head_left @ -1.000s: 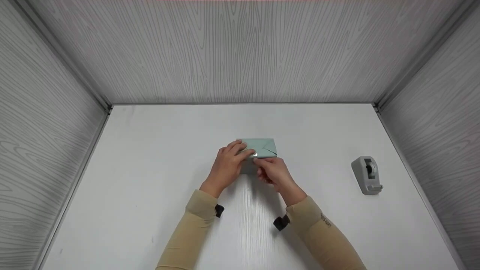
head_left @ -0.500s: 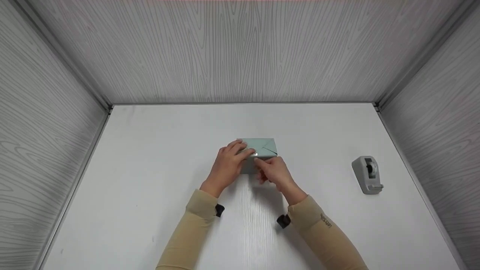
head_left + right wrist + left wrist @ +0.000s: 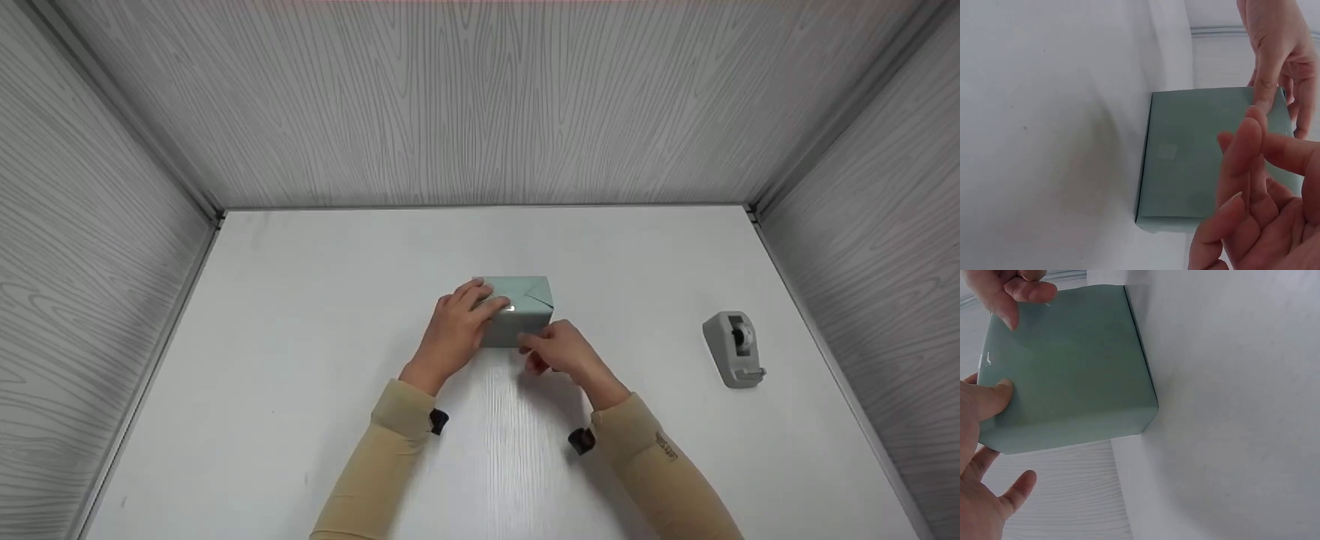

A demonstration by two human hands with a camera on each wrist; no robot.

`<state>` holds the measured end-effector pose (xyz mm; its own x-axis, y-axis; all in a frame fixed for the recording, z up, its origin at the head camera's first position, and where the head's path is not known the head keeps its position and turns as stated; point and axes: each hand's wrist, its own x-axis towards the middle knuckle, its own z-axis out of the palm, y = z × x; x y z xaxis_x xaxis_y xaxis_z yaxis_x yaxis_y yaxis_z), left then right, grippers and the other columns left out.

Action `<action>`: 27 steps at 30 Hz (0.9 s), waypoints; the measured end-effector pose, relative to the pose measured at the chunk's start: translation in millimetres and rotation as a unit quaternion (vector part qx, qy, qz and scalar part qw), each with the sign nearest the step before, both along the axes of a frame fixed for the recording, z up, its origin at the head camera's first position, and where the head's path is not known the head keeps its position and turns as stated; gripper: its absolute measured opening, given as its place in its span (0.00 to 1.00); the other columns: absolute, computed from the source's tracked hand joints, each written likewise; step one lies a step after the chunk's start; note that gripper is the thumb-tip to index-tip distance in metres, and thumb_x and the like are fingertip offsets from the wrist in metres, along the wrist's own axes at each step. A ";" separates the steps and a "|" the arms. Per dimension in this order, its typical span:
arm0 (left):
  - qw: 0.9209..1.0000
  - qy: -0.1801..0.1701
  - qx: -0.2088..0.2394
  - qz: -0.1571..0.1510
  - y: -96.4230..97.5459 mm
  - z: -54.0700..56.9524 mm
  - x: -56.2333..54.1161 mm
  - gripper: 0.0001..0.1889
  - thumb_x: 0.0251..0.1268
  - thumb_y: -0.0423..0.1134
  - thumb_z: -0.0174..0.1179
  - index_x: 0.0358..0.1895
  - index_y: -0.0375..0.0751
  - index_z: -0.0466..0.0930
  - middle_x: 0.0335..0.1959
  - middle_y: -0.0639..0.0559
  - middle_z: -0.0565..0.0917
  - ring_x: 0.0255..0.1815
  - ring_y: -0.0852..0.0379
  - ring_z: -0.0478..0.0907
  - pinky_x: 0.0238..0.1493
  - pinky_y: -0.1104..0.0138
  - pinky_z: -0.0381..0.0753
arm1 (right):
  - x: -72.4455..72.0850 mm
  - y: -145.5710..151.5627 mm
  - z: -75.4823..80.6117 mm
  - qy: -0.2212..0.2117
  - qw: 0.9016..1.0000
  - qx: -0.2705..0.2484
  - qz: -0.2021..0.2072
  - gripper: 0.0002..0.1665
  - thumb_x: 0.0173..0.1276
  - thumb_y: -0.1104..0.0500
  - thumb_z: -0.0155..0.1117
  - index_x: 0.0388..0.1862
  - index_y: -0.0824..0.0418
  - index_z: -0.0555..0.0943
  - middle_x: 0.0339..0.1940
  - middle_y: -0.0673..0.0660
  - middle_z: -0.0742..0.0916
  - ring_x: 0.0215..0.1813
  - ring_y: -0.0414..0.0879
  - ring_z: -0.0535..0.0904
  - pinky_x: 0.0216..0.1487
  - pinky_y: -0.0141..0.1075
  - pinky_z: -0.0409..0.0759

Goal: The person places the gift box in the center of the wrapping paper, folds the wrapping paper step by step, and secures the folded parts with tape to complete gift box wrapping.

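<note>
A box wrapped in pale green paper [image 3: 517, 330] sits on the white table, with folded paper flaps on its top. My left hand [image 3: 454, 326] grips its left end, thumb on the near face and fingers over the top. In the left wrist view that thumb [image 3: 996, 399] presses the green paper. My right hand [image 3: 559, 349] is at the lower right of the near face. Its thumb and bent fingers lie close together, with nothing plainly visible between them. A small shiny spot, perhaps clear tape, shows at the box's top near edge.
A grey tape dispenser [image 3: 735, 350] with a roll in it stands at the table's right side. Wood-grain panels [image 3: 480, 105] enclose the table [image 3: 300, 300] at the back and both sides.
My right hand has moved down the near face of the box and slightly right, uncovering more of that face. The left hand and the box have stayed in place.
</note>
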<state>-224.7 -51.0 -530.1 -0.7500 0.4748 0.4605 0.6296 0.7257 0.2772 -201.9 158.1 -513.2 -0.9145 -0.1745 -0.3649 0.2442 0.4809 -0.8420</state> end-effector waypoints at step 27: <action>0.999 0.013 0.014 0.038 14.1 7.4 0.2 0.13 0.70 0.49 0.60 0.53 0.51 0.83 0.54 0.46 0.76 0.61 0.48 0.71 0.56 0.51 0.73 | 1.1 29.0 5.4 0.159 0.986 0.006 -0.048 0.20 0.69 0.60 0.64 0.59 0.63 0.76 0.52 0.59 0.82 0.54 0.54 0.80 0.51 0.47 0.79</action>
